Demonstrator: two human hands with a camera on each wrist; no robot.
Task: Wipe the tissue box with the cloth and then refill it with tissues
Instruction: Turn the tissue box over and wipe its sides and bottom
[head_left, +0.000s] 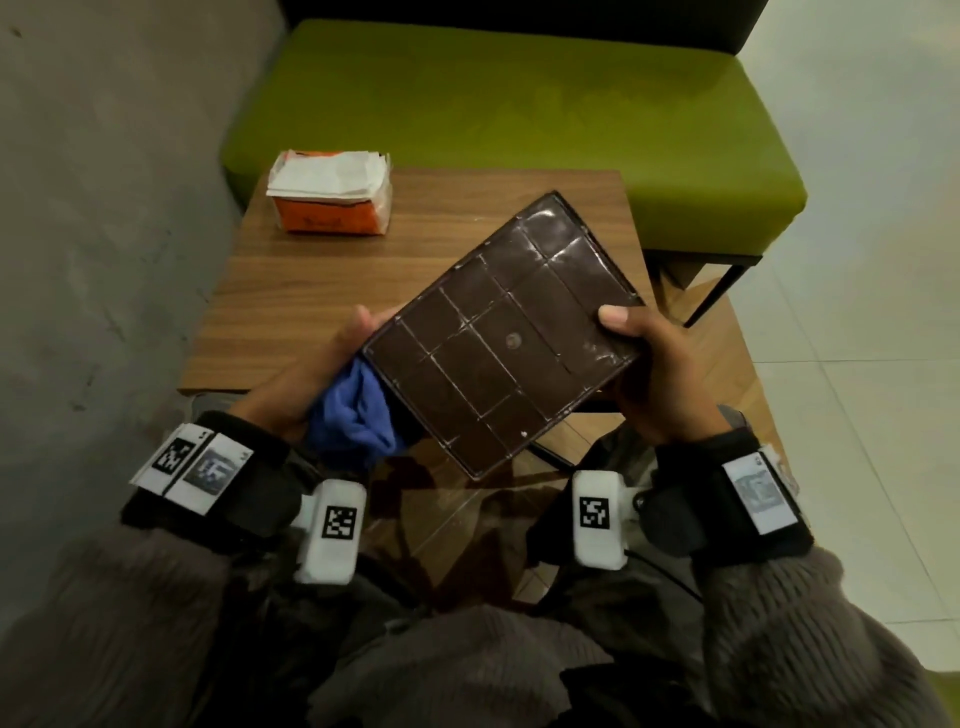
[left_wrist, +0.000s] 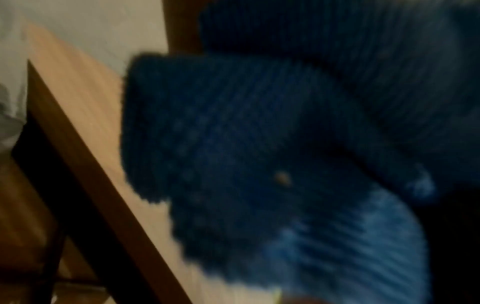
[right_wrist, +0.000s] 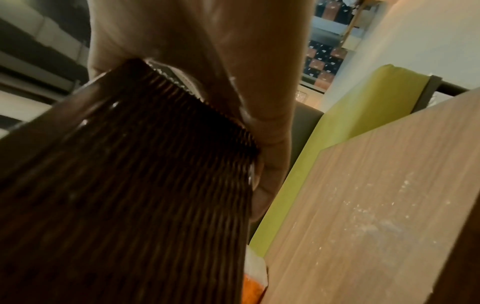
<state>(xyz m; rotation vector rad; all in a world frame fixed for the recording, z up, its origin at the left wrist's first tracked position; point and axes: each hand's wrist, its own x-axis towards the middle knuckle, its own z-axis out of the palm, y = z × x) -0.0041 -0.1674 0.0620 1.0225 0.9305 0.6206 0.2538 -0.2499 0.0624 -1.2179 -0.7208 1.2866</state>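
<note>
Box (head_left: 501, 340), dark, tilted above the table (head_left: 322, 280), right hand (head_left: 652, 374) gripping its 3 o'clock edge; left hand (head_left: 311, 379) bunches cloth (head_left: 356, 415) at 8 o'clock. Firm, overlapping strokes would suit; tissues (head_left: 330, 192) wait at 11 o'clock.

Dim, warm indoor light. Glare streaks the glossy dark-brown ribbed plastic tissue box (head_left: 506, 338), whose shadow falls below it. The left wrist view is dark and motion-blurred; head-view edges bow; the right wrist view is soft.
</note>
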